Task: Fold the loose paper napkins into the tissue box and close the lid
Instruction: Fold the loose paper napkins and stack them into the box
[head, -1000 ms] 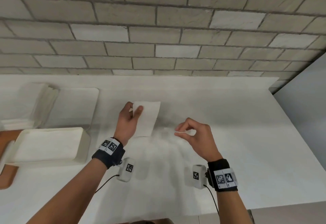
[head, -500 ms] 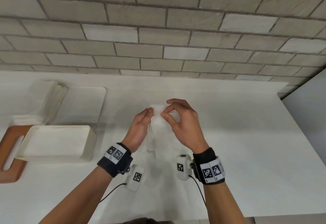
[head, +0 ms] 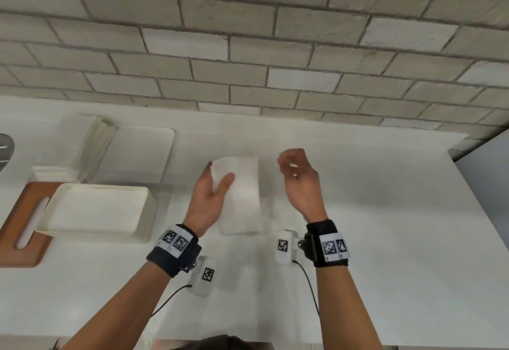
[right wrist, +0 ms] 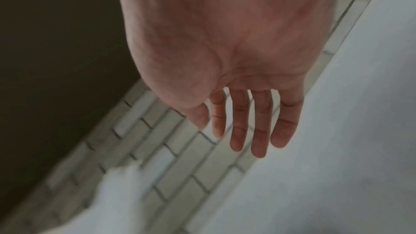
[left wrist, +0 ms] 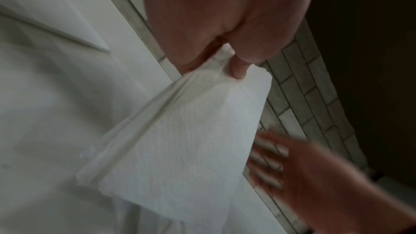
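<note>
Two raised hands, left hand (head: 212, 192) pinching napkin (head: 242, 192), right hand (head: 300, 181) empty, fingers straight

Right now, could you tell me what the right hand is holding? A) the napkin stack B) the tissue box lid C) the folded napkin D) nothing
D: the right hand is empty with straight fingers; only the left hand pinches the folded napkin.

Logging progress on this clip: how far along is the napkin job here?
Midway. Done: the tissue box already holds napkins. In hand: the left hand pinches a folded napkin above the counter; the right hand is open and empty. Left: a stack of napkins behind the box, and the wooden lid, still off.
</note>
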The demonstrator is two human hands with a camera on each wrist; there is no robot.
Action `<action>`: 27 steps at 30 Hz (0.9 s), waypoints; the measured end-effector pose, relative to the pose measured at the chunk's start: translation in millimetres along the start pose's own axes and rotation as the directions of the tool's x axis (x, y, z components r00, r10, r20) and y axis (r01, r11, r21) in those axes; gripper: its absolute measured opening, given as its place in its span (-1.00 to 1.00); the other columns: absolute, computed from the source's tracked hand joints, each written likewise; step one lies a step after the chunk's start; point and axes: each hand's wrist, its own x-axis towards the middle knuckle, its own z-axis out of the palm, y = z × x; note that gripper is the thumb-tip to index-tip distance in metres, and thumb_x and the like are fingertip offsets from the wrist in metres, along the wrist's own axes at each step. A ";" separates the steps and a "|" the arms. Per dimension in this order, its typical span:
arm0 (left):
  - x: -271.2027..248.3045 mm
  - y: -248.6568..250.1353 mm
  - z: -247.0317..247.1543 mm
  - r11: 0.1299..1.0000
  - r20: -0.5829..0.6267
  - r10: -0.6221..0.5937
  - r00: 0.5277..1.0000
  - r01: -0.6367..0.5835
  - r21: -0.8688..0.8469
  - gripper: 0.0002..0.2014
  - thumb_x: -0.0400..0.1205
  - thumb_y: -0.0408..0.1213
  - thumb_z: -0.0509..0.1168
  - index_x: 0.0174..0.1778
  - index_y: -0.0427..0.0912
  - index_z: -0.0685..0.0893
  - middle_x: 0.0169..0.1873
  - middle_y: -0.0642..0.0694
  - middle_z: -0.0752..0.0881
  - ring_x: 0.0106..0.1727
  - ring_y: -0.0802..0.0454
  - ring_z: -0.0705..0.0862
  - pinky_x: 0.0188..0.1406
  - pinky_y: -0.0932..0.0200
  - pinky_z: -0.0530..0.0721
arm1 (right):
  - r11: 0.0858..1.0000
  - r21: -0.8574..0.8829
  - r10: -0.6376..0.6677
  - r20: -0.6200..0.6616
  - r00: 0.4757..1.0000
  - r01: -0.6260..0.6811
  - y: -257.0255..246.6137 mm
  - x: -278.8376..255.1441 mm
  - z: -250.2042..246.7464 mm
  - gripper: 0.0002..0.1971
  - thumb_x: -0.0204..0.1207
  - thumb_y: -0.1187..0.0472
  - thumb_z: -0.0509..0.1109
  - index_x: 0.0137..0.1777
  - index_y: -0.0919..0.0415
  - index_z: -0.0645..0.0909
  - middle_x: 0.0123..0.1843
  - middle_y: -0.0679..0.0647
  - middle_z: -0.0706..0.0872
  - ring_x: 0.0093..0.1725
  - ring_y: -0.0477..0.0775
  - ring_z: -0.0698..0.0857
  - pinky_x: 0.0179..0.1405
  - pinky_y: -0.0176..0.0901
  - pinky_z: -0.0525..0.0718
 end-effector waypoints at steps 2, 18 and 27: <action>-1.4 -7.8 -21.9 0.999 -0.109 -0.044 0.993 0.044 -0.003 -0.74 0.82 -0.21 0.37 0.43 -0.11 0.63 0.22 0.15 0.80 0.20 0.37 0.77 0.42 -0.02 0.73 | 0.962 -0.248 0.128 0.036 0.991 -0.115 45.3 6.4 -5.4 -0.95 0.76 0.15 0.42 0.14 0.09 0.66 0.10 0.03 0.84 0.12 0.19 0.84 0.11 -0.06 0.71; -21.6 -26.9 -60.1 0.989 -0.191 -0.123 0.974 0.136 0.058 -0.79 0.87 -0.13 0.28 0.40 -0.06 0.63 0.19 0.14 0.79 0.25 0.27 0.74 0.31 0.04 0.67 | 0.956 -0.290 0.072 0.086 0.994 -0.044 96.6 -40.5 17.2 -0.72 0.68 0.00 0.61 -0.05 0.06 0.56 -0.21 -0.08 0.74 -0.19 -0.04 0.64 -0.20 -0.07 0.61; -4.9 -21.5 -62.0 0.993 -0.130 -0.115 0.985 0.117 0.007 -0.78 0.88 -0.08 0.24 0.27 -0.16 0.49 0.26 -0.28 0.70 0.23 0.02 0.70 0.35 -0.07 0.64 | 0.969 -0.200 -0.131 0.083 0.988 0.145 45.3 -62.7 1.4 -0.71 0.45 0.19 0.78 -0.24 0.06 0.67 0.11 -0.11 0.88 0.07 -0.24 0.84 0.11 -0.38 0.72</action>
